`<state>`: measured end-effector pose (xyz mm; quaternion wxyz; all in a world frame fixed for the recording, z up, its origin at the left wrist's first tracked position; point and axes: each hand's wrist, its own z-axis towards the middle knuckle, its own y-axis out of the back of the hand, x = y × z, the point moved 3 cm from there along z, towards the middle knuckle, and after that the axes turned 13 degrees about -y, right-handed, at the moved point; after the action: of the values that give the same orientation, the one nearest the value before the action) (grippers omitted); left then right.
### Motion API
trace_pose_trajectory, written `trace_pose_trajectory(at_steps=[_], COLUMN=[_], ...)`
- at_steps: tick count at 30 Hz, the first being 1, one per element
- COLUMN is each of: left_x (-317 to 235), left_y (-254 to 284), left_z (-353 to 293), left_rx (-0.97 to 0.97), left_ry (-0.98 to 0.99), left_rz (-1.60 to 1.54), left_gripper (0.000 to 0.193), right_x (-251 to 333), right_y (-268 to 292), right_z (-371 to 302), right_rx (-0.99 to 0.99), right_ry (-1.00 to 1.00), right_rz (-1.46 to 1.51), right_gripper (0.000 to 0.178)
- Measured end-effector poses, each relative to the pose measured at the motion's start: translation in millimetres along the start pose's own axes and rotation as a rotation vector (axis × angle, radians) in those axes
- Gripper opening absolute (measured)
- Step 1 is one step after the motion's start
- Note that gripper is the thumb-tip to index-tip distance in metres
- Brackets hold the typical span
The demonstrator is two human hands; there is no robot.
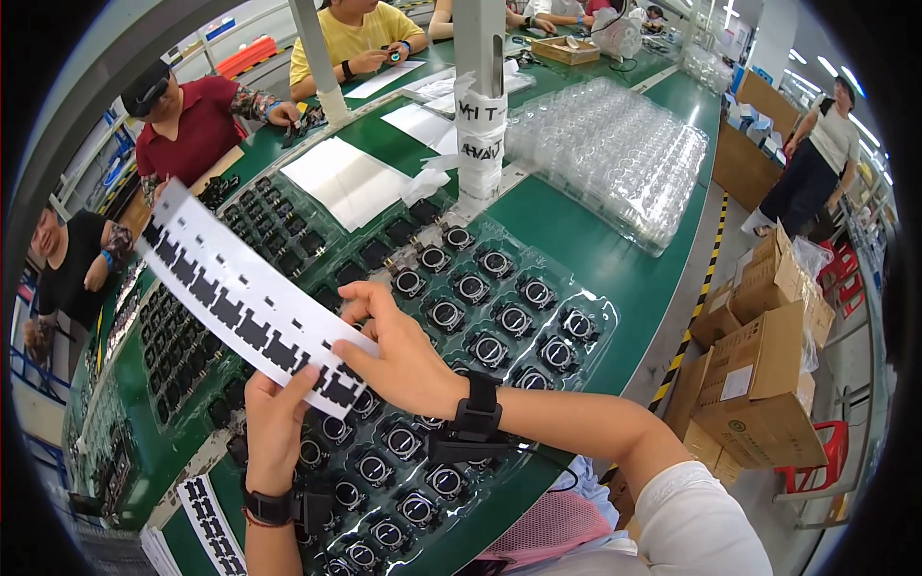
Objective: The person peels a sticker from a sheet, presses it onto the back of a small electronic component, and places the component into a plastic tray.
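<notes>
A long white sticker sheet (219,276) with rows of black die-cut pieces slants across the middle, above the table. My left hand (275,422) grips its near lower edge, thumb on top and fingers underneath. At the sheet's near right end, my right hand (392,344) pinches it, with thumb over the face and the index finger bent behind the edge. Below both hands lies a clear plastic tray (595,357) of round black watch-like housings (471,287), each with a light ring. My forearms and the sheet hide part of the tray.
Another sticker sheet (213,523) lies at the lower left. Clear empty trays (605,144) are stacked beyond a white post (479,115). Further trays of black parts (173,350) stand left. Co-workers sit across the green table (615,278); cardboard boxes (754,394) stand at right.
</notes>
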<state>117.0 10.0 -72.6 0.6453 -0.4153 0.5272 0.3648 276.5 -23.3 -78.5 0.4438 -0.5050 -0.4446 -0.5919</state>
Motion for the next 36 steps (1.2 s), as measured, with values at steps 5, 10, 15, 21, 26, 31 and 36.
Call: trace_pose_trajectory(at_steps=[5,10,15,21,26,31,36], left_x=[5,10,9,10,18,14,17], left_y=[9,9,6,9,12,7,7], left_z=[3,4,4,3,2,2,2], left_rx=[-0.129,-0.102,-0.085,-0.103,0.008,0.022,0.012], left_ry=[-0.068,-0.074,-0.059,-0.065,-0.037,-0.068,-0.094], left_rz=[-0.048,-0.101,-0.074,-0.170,-0.060,-0.054,-0.101], left_gripper=[0.023,0.026,0.024,0.022,0.019,0.021,0.023], right_x=[0,2,6,-4,-5,-5,1], right_y=[-4,-4,-3,-9,-11,-9,-8], right_z=[-2,-2,-5,-4,-4,-3,-3], right_rx=[0.017,-0.012,-0.020,0.086,0.106,0.132,0.150], right_ry=[0.034,0.115,0.271,0.076,0.031,-0.002,-0.054], right_rz=[-0.063,-0.140,-0.280,-0.186,-0.179,-0.119,-0.133], right_gripper=[0.036,0.024,0.029,0.030,0.024,0.013,0.011])
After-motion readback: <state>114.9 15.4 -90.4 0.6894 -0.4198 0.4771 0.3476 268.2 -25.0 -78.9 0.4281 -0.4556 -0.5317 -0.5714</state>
